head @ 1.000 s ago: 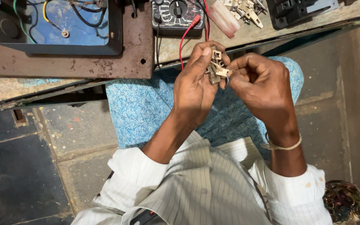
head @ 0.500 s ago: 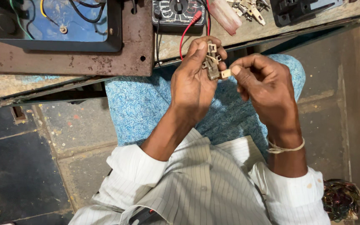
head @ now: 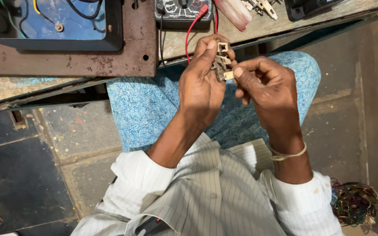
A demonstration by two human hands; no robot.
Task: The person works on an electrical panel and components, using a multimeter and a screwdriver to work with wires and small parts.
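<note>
My left hand is closed around a small beige switch part with square openings and metal contacts, held up above my lap. My right hand pinches the lower end of that same part between thumb and forefinger. Both hands hover just in front of the workbench edge. My palms hide most of the part.
A worn wooden workbench runs along the top, with a rusty metal plate, a blue-faced black box with wires, a multimeter with a red lead, and small metal parts. A tangle of wires lies on the floor at right.
Both hands have shifted slightly left and down from the bench edge, and my right fingers have moved onto the lower end of the part.
</note>
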